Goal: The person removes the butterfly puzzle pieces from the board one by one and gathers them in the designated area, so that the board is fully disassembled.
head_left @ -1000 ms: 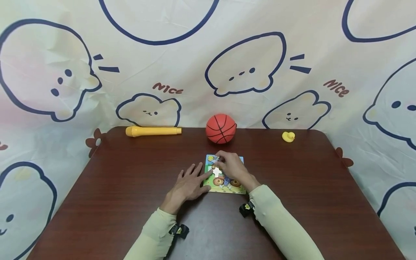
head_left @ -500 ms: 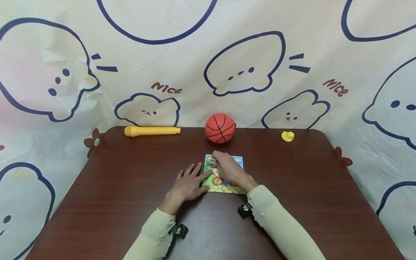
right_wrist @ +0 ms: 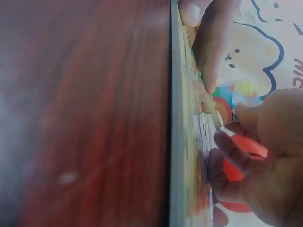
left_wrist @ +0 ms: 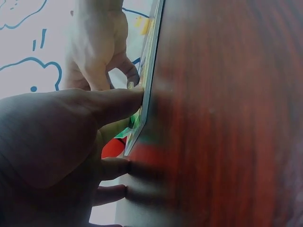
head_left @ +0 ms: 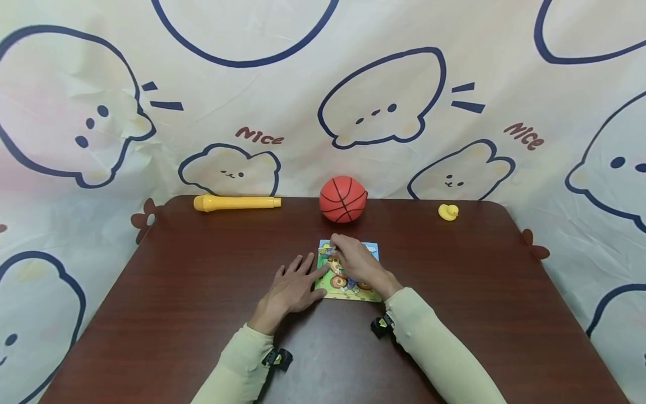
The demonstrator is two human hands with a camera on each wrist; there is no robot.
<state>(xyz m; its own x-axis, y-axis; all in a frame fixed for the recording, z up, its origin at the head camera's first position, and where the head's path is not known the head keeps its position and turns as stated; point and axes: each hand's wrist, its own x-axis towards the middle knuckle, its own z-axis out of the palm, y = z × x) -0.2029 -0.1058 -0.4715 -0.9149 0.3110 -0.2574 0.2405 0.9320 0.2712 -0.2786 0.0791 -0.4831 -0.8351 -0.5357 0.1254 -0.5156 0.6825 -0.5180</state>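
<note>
While the left hand (head_left: 292, 289) lies flat, fingers straight, steadying the puzzle (head_left: 348, 292) on the table (head_left: 202, 292), the right hand (head_left: 355, 261) pinches a piece (head_left: 328, 248) in its grip.

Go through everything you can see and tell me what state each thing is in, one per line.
Puzzle board: flat on the table, partly covered by both hands.
Puzzle piece: pinched by the right hand over the board's far left corner.
Left hand: flat, fingers on the board's left edge.
Basketball: resting, untouched.
Yellow microphone: lying on its side.
Duck: upright, untouched.
</note>
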